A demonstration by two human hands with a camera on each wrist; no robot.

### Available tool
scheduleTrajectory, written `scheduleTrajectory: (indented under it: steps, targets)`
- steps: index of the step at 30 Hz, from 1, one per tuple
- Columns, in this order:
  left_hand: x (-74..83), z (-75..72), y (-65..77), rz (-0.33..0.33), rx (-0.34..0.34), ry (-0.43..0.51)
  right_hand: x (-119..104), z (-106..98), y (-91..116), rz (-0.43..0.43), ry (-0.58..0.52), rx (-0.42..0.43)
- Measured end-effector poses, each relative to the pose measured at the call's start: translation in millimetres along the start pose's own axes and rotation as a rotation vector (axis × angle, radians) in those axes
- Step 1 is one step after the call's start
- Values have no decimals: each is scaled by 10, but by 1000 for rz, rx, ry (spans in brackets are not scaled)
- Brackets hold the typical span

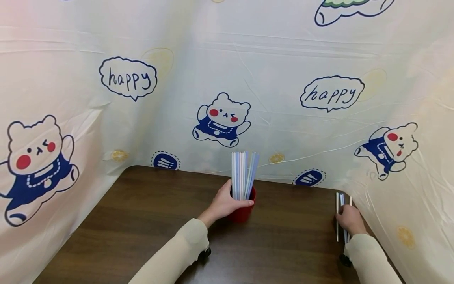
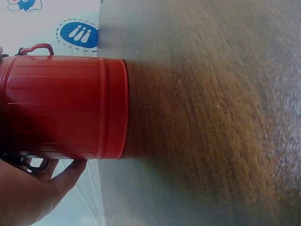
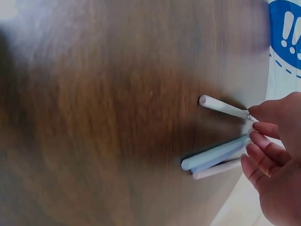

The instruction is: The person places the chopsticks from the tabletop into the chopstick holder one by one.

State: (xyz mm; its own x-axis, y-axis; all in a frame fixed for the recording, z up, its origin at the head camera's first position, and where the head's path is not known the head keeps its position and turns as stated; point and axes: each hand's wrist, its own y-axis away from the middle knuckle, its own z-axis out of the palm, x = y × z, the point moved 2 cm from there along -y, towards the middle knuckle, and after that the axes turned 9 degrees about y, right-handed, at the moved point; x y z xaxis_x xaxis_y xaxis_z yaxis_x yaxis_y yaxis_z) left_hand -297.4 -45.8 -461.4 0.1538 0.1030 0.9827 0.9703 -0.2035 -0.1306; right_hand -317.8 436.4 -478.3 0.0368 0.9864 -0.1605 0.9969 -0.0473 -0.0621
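Observation:
A red bucket [image 2: 66, 108] with small side handles stands on the brown table, a bundle of long white, blue and pink straws [image 1: 239, 173] upright in it. My left hand [image 1: 227, 203] grips the bucket near its rim from the left, thumb across the near side. At the table's right back edge, several loose straws [image 3: 214, 157] lie side by side, pale blue and pinkish. My right hand [image 1: 351, 220] is over them. Its thumb and forefinger tips pinch a white straw [image 3: 221, 106], which lies a little apart from the others; the remaining fingers are bent above the rest.
A printed curtain [image 1: 227, 59] with bears and the word happy hangs behind the table [image 1: 170, 205] and along both sides. On the right it comes close to my right hand. Dark wrist straps [image 1: 204, 254] show under my light sleeves.

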Motion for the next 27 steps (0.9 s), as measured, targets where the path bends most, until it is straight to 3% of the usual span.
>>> scheduleTrajectory:
  steps: [10,19,27]
  targets:
    - [-7,4,-9,0,-3,-3,-158,0,-42,14,-45,33]
    - [-8,-1,-6,1,0,-4,-381,-38,-82,128,-269,-117]
    - [-19,1,-11,2,3,-4,-651,5,-75,267,-748,-316]
